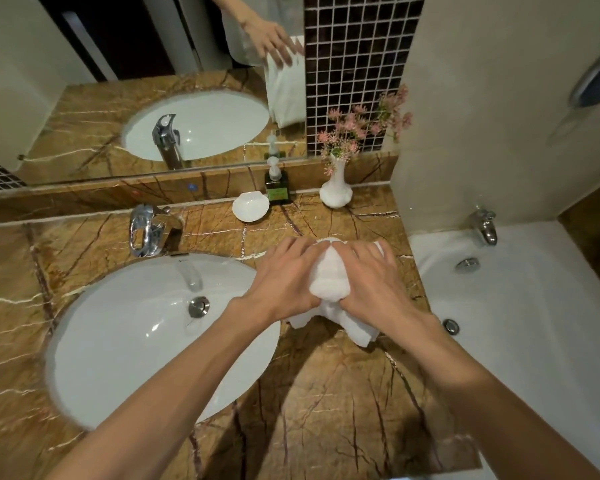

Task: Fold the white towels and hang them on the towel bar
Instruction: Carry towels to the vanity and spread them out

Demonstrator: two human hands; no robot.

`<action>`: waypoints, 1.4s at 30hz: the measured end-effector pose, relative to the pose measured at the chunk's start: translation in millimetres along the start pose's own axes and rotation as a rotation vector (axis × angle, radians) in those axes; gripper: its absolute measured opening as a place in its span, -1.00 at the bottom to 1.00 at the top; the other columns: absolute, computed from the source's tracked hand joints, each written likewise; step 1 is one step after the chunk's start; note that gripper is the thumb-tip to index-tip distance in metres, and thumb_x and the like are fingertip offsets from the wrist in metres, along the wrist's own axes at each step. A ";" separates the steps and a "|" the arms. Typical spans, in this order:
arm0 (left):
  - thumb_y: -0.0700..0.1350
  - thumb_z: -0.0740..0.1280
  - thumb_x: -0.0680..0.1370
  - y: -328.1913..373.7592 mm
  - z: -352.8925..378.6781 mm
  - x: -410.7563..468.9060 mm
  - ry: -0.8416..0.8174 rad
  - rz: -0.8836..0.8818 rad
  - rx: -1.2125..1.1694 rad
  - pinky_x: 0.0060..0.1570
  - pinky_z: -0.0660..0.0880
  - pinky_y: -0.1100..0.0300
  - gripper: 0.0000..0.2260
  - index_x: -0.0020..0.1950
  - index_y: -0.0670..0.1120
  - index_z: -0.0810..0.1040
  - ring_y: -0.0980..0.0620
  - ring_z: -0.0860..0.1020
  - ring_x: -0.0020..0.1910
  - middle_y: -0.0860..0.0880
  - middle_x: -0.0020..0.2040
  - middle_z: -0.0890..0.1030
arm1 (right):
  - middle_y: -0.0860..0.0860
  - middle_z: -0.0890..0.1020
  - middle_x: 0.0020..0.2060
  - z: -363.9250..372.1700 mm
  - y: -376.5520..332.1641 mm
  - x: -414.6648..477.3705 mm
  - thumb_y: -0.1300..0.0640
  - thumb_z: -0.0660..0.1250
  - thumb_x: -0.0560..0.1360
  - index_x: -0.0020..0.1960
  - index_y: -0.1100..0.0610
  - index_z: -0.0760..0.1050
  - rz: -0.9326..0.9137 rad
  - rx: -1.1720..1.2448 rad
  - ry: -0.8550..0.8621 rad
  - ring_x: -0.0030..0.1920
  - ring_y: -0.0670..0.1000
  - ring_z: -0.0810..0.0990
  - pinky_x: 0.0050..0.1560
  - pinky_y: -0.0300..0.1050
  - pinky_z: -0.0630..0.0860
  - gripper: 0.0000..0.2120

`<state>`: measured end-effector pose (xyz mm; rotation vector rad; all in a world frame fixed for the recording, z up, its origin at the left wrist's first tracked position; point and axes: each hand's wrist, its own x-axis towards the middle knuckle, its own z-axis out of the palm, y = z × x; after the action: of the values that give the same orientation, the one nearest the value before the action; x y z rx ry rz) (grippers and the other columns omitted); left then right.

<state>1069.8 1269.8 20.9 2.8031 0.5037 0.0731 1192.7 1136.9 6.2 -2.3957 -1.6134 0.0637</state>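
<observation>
A small white towel (328,278) lies bunched on the brown marble counter (326,393), to the right of the sink. My left hand (284,275) lies over its left side with fingers spread. My right hand (371,275) covers its right side the same way. The towel bulges up between the two hands, and folded corners stick out below my right wrist. Both hands press down on it. No towel bar is in view.
A white oval sink (125,341) with a chrome tap (146,233) sits at left. A shell soap dish (250,206), a soap bottle (276,187) and a white vase of pink flowers (336,192) line the back. A bathtub (520,306) adjoins at right. The mirror (153,81) reflects a hand and towel.
</observation>
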 end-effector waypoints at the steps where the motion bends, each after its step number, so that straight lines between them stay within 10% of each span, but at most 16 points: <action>1: 0.18 0.44 0.29 0.6 -0.8 5.4 0.009 0.014 0.011 0.13 0.40 -0.02 -0.22 0.45 0.02 0.28 -0.06 0.33 0.25 -0.02 0.31 0.42 | 0.06 0.50 0.19 -2.7 3.5 2.8 -0.03 0.48 0.26 0.42 0.11 0.30 0.003 -0.011 0.002 0.26 0.12 0.42 0.42 0.16 0.09 -0.21; 21: -0.13 0.58 0.14 9.9 81.9 -14.3 0.098 0.047 0.074 0.06 0.47 -0.10 -0.15 0.38 -0.10 0.32 -0.17 0.34 0.22 -0.18 0.26 0.52 | 0.15 0.55 0.18 46.1 9.4 -40.0 0.18 0.62 0.10 0.36 0.15 0.30 0.068 -0.137 -0.002 0.22 0.17 0.52 0.39 0.20 0.17 -0.10; 33: 0.12 0.58 0.13 16.2 102.7 -69.7 -0.067 0.107 0.165 0.00 0.53 -0.11 -0.10 0.38 -0.09 0.31 -0.21 0.49 0.19 -0.15 0.26 0.53 | 0.19 0.60 0.11 61.4 -9.2 -88.6 0.22 0.64 -0.07 0.29 0.17 0.48 0.019 -0.235 -0.142 0.15 0.18 0.58 0.24 0.22 0.41 -0.07; 42: 0.18 0.06 0.56 15.8 79.9 -48.9 0.090 0.056 0.019 0.42 0.05 -0.19 -0.46 0.45 -0.06 0.34 -0.19 0.14 0.50 -0.13 0.50 0.27 | 0.19 0.56 0.18 29.8 -3.7 -79.4 -0.13 0.32 0.46 0.24 0.16 0.50 -0.053 -0.147 -0.067 0.21 0.20 0.52 0.30 0.24 0.38 -0.52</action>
<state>1037.2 1216.6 -50.8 2.8426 0.4486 0.2088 1153.6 1070.9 -30.0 -2.4820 -1.7684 0.0167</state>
